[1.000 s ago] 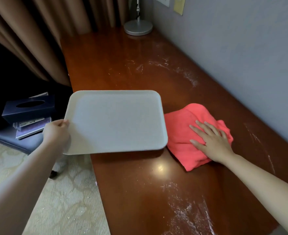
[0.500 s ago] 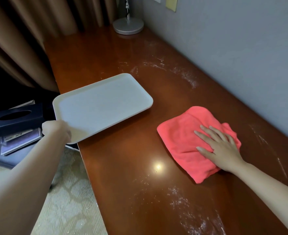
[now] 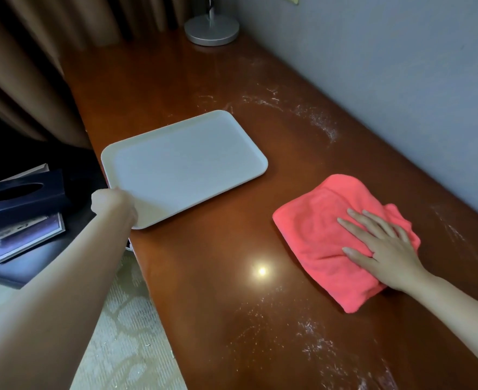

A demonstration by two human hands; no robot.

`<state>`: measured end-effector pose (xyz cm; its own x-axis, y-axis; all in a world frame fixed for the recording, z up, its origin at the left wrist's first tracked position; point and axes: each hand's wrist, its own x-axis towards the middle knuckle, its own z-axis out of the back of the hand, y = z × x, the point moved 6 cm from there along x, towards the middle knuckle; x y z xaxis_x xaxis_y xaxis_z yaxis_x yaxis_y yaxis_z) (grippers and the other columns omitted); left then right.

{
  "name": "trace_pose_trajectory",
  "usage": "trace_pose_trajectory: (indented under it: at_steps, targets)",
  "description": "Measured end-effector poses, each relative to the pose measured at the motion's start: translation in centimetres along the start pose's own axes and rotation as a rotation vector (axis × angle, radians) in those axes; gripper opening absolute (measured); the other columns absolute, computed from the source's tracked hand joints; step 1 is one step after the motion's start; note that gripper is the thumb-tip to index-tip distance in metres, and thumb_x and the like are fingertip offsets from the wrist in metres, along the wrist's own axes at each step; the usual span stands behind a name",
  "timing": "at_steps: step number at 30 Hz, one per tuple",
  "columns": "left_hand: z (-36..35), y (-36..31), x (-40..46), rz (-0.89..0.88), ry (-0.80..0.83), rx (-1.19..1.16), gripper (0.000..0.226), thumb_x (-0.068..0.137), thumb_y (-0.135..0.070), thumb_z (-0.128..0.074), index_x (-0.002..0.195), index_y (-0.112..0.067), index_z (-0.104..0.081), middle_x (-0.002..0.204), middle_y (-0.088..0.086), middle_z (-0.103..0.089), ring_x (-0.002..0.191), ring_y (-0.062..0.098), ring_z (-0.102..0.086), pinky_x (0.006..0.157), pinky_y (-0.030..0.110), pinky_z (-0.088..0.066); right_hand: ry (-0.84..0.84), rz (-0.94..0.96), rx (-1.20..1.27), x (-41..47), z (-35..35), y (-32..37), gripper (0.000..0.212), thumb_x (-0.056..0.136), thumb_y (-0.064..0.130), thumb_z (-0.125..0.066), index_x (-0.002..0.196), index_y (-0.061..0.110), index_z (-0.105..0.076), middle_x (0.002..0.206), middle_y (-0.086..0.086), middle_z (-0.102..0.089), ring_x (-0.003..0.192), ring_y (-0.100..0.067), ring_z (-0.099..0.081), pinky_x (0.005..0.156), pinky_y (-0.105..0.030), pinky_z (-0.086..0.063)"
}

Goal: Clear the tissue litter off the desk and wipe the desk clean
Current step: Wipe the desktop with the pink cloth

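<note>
On the right part of the desk (image 3: 204,277), under my right hand (image 3: 384,249), lies the red cloth (image 3: 322,229). My fingers are straight and spread flat on top of it, pressing it down on the wood; they do not curl around it. The cloth is folded into a thick, uneven pad. Its long axis goes from the far left to the near right, and the hand covers its right half, with the fingertips pointing to the far left along nearly the same line.

Well apart from the cloth, to the left, is the grey tray (image 3: 187,164). My left hand (image 3: 114,204) grasps it at its near left corner, and this corner reaches over the left edge of the desk. I see mostly the back of the hand, so I cannot tell how the fingers lie under the rim. The tray's long axis goes from the near left to the far right, and its far corner points toward the wall (image 3: 401,80).

White dust streaks (image 3: 302,114) lie on the wood beyond the tray, near the wall, and more white streaks are on the near part of the desk, in front of the cloth. Between tray and cloth the wood is shiny with a bright reflection.

At the far end stands a round metal lamp base (image 3: 211,30). Left of the desk, lower down, a dark tissue box (image 3: 21,195) rests on some booklets (image 3: 26,237).
</note>
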<state>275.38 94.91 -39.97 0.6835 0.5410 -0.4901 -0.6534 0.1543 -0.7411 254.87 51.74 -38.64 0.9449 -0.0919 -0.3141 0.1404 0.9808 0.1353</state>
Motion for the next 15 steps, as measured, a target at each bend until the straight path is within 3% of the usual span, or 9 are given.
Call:
trace_pose_trajectory:
  at_steps: [1, 3, 5, 6, 8, 12, 15]
  targets:
    - [0.1, 0.0, -0.1, 0.011, 0.002, 0.022, 0.042, 0.101, -0.019, -0.032, 0.141, -0.006, -0.037, 0.146, 0.011, -0.041, 0.111, 0.026, -0.056, 0.050, 0.021, -0.032, -0.011, 0.008, -0.015, 0.2, -0.2, 0.2, 0.079, 0.061, 0.087, 0.018, 0.132, 0.058, 0.004, 0.144, 0.031, 0.010, 0.143, -0.006, -0.001, 0.113, -0.044, -0.011]
    - [0.1, -0.1, -0.3, -0.014, 0.012, 0.037, 0.042, 0.100, -0.018, -0.034, 0.140, -0.005, -0.038, 0.145, 0.013, -0.040, 0.122, 0.029, -0.049, 0.058, 0.023, -0.040, -0.016, -0.004, -0.061, 0.2, -0.2, 0.5, 0.078, 0.059, 0.087, 0.020, 0.130, 0.059, 0.007, 0.143, 0.032, 0.013, 0.143, -0.005, 0.000, 0.113, -0.043, -0.011]
    - [0.9, -0.7, -1.0, -0.060, -0.098, 0.221, 0.041, 0.099, -0.020, -0.040, 0.136, -0.001, -0.040, 0.143, 0.016, -0.038, 0.128, 0.033, -0.041, 0.086, 0.034, -0.047, -0.032, -0.007, -0.050, 0.4, -0.3, 1.1, 0.079, 0.057, 0.088, 0.021, 0.130, 0.059, 0.007, 0.143, 0.032, 0.012, 0.143, -0.006, 0.001, 0.113, -0.043, -0.010]
    - [1.3, -1.4, -1.9, -0.116, -0.158, 0.336, 0.043, 0.099, -0.024, -0.042, 0.134, 0.000, -0.042, 0.142, 0.016, -0.037, 0.129, 0.034, -0.038, 0.099, 0.041, -0.041, -0.036, -0.008, -0.039, 0.5, -0.2, 1.6, 0.080, 0.057, 0.088, 0.022, 0.130, 0.060, 0.007, 0.143, 0.032, 0.012, 0.143, -0.006, 0.002, 0.113, -0.044, -0.010]
    - [0.7, -2.5, -4.5, -0.278, -0.171, 0.436, 0.045, 0.099, -0.030, -0.041, 0.136, -0.004, -0.043, 0.142, 0.016, -0.034, 0.130, 0.033, -0.034, 0.105, 0.046, -0.032, -0.031, 0.012, -0.019, 0.8, -0.4, 2.9, 0.081, 0.056, 0.087, 0.023, 0.131, 0.059, 0.008, 0.145, 0.032, 0.011, 0.143, -0.005, 0.003, 0.113, -0.044, -0.009]
    - [-3.3, -2.0, -11.6, -0.729, 0.080, 0.335, 0.037, 0.098, -0.023, -0.046, 0.131, -0.006, -0.050, 0.139, 0.014, -0.043, 0.126, 0.030, -0.041, 0.107, 0.034, -0.029, -0.052, 0.052, 0.015, 2.0, -0.5, 6.9, 0.088, 0.059, 0.087, 0.016, 0.140, 0.055, 0.003, 0.152, 0.028, 0.006, 0.144, -0.006, 0.003, 0.114, -0.044, -0.008]
    - [-6.1, -0.1, -15.9, -0.862, 0.253, 0.390, 0.041, 0.098, -0.022, -0.044, 0.136, -0.007, -0.046, 0.143, 0.013, -0.041, 0.134, 0.027, -0.034, 0.110, 0.031, -0.024, -0.048, 0.120, 0.072, 3.0, -0.6, 11.4, 0.086, 0.065, 0.081, 0.004, 0.145, 0.050, -0.005, 0.156, 0.023, 0.003, 0.144, -0.007, 0.001, 0.114, -0.045, -0.008]
